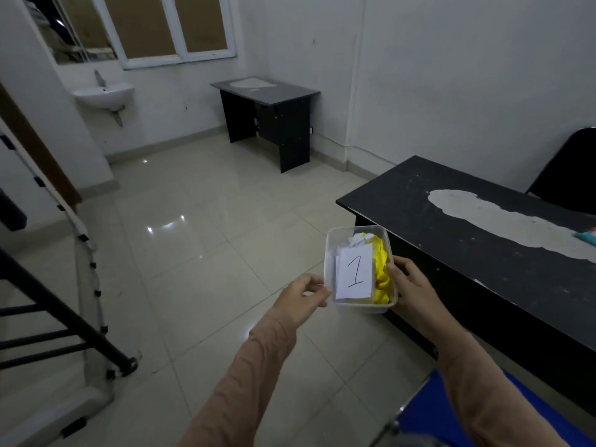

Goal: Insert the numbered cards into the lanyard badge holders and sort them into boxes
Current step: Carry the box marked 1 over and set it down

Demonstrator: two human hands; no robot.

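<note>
We hold the box [328, 253] in both hands above the floor [200, 253]. The left hand [303, 290] pinches the box's rim at 8 o'clock, thumb on top. The right hand [411, 285] grips its wall at 3 o'clock, thumb on the rim. The box is clear plastic. Inside it, a white card [354, 272] marked "1" lies face up on top. We cannot tell whether it sits in a holder. A yellow lanyard [382, 274] is bunched at 3 o'clock of the card. White scraps [356, 241] show at 12 o'clock. A black worktop [451, 253] with a worn pale patch stands at 3 o'clock of the box. A chair [574, 169] stands behind it at 2 o'clock. A second worktop [267, 101] stands at 11 o'clock, by the wall.
</note>
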